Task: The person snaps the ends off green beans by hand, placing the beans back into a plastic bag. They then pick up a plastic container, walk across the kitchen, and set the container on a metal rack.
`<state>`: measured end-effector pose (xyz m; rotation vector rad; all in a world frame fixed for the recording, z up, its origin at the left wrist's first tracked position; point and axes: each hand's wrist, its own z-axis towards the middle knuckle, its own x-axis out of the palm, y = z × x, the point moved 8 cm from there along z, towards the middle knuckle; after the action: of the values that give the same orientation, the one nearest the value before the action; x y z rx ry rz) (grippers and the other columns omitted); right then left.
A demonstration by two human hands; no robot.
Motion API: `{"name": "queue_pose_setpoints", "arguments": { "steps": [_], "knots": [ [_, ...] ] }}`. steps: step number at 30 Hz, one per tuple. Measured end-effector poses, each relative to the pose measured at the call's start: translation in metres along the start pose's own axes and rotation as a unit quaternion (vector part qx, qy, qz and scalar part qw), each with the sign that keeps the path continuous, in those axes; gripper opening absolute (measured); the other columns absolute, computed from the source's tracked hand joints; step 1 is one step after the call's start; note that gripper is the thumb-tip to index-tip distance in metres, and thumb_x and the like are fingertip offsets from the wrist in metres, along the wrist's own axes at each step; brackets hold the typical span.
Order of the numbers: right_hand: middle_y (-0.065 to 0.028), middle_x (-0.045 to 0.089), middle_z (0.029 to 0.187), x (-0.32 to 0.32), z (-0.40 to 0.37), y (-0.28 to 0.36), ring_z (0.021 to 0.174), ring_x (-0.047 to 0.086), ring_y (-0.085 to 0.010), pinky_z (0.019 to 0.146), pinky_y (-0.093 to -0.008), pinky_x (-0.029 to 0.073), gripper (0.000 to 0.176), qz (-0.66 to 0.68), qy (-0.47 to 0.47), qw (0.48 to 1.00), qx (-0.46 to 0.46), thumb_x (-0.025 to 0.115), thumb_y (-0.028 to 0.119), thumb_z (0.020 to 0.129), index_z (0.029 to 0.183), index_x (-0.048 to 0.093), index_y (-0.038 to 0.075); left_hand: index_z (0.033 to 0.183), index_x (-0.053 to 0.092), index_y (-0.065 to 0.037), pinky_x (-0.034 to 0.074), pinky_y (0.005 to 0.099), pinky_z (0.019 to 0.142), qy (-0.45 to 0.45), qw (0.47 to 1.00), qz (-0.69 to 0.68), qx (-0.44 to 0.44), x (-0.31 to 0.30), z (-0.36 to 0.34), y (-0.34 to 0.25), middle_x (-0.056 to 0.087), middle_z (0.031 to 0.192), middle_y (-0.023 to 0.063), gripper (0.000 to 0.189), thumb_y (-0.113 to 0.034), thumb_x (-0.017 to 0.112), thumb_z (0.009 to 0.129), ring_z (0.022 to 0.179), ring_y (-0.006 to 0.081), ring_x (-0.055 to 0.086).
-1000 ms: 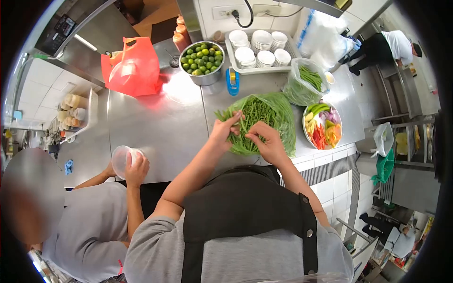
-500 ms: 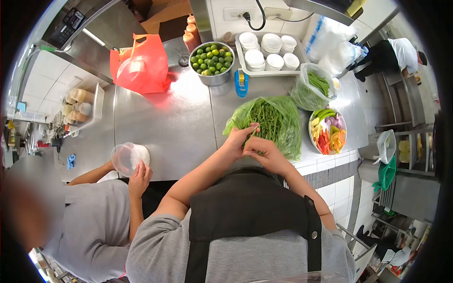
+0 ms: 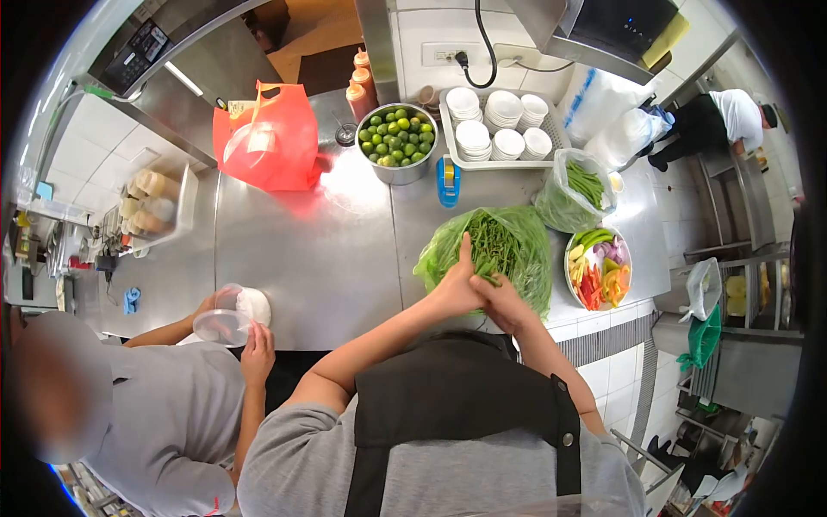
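Left hand (image 3: 459, 293): index finger straight, aimed at the back edge of the counter (image 3: 301, 258); the other fingers look curled toward the right hand.
Right hand (image 3: 510, 305): fingers bent in against the left hand, the two touching; whether a stem is pinched between them is hidden, so I cannot tell.
Green stems (image 3: 489, 237): thin, heaped in the mouth of the bag, just beyond the hands.
Green plastic bag (image 3: 433, 256): near the counter's front edge, toward its right end, mouth open.
Work on the stems: judged from the pose, the step in hand is fingering a few stems at the mouth of the bag; a further pick calls for parting the hands and pinching clear of the loose film, which could snag.
Right of the bag: a plate (image 3: 593, 258) of cut vegetables near the front right corner; behind it a clear bag (image 3: 561, 200) of green beans. Both crowd that side.
Behind the bag: a blue tape dispenser (image 3: 448, 183), then a steel pot (image 3: 407, 175) of limes and a tray (image 3: 519, 164) of stacked white cups along the back edge.
Toward the left end: a red bag (image 3: 269, 146) at the back; a co-worker's hand (image 3: 257, 346) with a clear tub (image 3: 220, 329) at the front edge, well apart.
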<state>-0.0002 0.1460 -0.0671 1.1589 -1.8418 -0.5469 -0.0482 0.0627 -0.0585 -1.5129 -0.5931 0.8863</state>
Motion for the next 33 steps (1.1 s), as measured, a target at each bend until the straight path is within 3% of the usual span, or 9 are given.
{"name": "queue_pose_setpoints", "arguments": {
  "steps": [1,7,10,12,16,18,21,28,33],
  "knots": [
    [-0.0071,0.062,0.122,0.008,-0.003,-0.004,0.110,0.058,-0.0170,0.093,-0.0334,0.048,0.036,0.041,0.011,0.999,0.016,0.058,0.023,0.102,0.131,0.056,0.002,0.150,-0.027,0.002,0.040,0.0400,0.107,0.077,0.991,0.026,-0.105,0.003,0.002,-0.006,0.054,0.132,0.0307,0.130,-0.011,0.076,0.073,0.123,0.0392,0.054],
    [-0.0103,0.066,0.116,-0.016,0.013,-0.027,0.106,0.063,-0.0241,0.090,-0.0390,0.051,0.042,0.232,-0.065,0.970,0.016,0.038,0.042,0.107,0.115,0.061,0.007,0.149,-0.031,-0.002,0.048,0.0377,0.097,0.162,0.983,0.068,-0.053,0.007,0.007,-0.018,0.047,0.143,0.0254,0.140,-0.023,0.085,0.074,0.116,0.0345,0.059],
    [-0.0098,0.067,0.109,-0.051,0.013,-0.017,0.102,0.064,-0.0245,0.090,-0.0404,0.052,0.035,0.398,-0.110,0.910,-0.030,0.039,0.040,0.107,0.100,0.059,0.012,0.157,-0.004,0.000,0.054,0.0350,0.084,0.246,0.959,-0.100,-0.100,0.013,0.014,-0.043,0.042,0.146,0.0256,0.123,-0.028,0.086,0.078,0.098,0.0264,0.068],
    [-0.0061,0.062,0.091,-0.074,0.016,0.003,0.087,0.062,-0.0230,0.087,-0.0409,0.053,0.030,0.414,-0.100,0.904,-0.041,0.042,0.037,0.107,0.091,0.053,0.013,0.137,0.049,0.006,0.055,0.0333,0.074,0.272,0.949,0.041,-0.152,-0.008,0.046,-0.067,0.052,0.137,0.0270,0.069,-0.029,0.079,0.085,0.071,0.0227,0.070],
    [-0.0015,0.048,0.071,-0.074,-0.018,0.063,0.066,0.053,-0.0171,0.080,-0.0379,0.049,0.024,0.276,-0.127,0.940,-0.155,0.048,0.033,0.105,0.092,0.050,0.013,0.111,0.064,0.007,0.053,0.0368,0.077,0.023,0.973,0.228,0.021,-0.072,0.157,-0.081,0.065,0.117,0.0247,0.034,-0.012,0.070,0.083,0.076,0.0329,0.070],
    [-0.0015,0.048,0.071,-0.077,-0.028,0.076,0.065,0.050,-0.0165,0.079,-0.0377,0.048,0.023,0.217,-0.135,0.953,-0.165,0.048,0.032,0.105,0.093,0.049,0.013,0.097,0.068,0.001,0.050,0.0430,0.082,-0.113,0.880,0.431,0.161,-0.082,0.209,-0.052,0.067,0.105,0.0160,0.021,-0.004,0.064,0.078,0.096,0.0360,0.064],
    [-0.0012,0.047,0.071,-0.075,-0.029,0.075,0.066,0.051,-0.0168,0.078,-0.0378,0.049,0.024,0.181,-0.120,0.960,-0.174,0.047,0.033,0.105,0.094,0.050,0.012,0.084,0.070,-0.005,0.045,0.0478,0.086,-0.124,0.805,0.564,0.138,-0.077,0.239,-0.018,0.066,0.096,0.0096,0.008,-0.005,0.065,0.078,0.109,0.0336,0.056],
    [-0.0038,0.051,0.072,-0.068,-0.021,0.027,0.067,0.055,-0.0185,0.078,-0.0404,0.052,0.027,0.177,-0.123,0.969,-0.122,0.045,0.031,0.106,0.094,0.051,0.008,0.078,0.075,-0.013,0.039,0.0490,0.090,-0.069,0.796,0.589,0.122,-0.078,0.238,-0.020,0.070,0.095,0.0057,0.007,-0.010,0.070,0.075,0.110,0.0265,0.056],
    [-0.0044,0.052,0.071,-0.049,-0.016,0.018,0.067,0.055,-0.0191,0.079,-0.0412,0.051,0.026,0.138,-0.099,0.981,-0.094,0.047,0.030,0.106,0.093,0.051,0.007,0.090,0.065,-0.010,0.040,0.0430,0.083,-0.268,0.829,0.425,0.246,-0.122,0.187,-0.080,0.062,0.095,0.0066,0.010,-0.013,0.069,0.082,0.097,0.0286,0.056]
  ]
}}
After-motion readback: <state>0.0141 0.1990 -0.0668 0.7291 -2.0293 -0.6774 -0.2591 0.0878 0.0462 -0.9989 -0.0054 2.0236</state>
